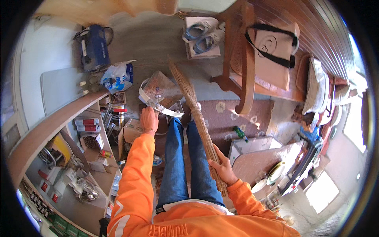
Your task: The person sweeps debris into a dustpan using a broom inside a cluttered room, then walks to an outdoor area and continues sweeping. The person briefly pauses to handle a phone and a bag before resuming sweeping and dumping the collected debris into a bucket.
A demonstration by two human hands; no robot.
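While the left hand (149, 118) grips a dustpan (158, 93) tilted above the floor, the right hand (224, 168) closes around a broom (195, 106) whose bristles reach beside the pan. Best keep the pan's lip flat down and sweep short strokes toward it.

Grey floor (150, 35) with a maroon rug (244, 114); wooden chair (244, 59); cluttered shelves (79, 158); bright window (351, 130).

The right hand (224, 168) grips a long straw broom (197, 114) — bristles angled toward the floor ahead; the left hand (149, 118) holds a dustpan (160, 93) by its handle; blue-jeaned legs (185, 158) stand between; a cluttered shelf (75, 158) lies left.
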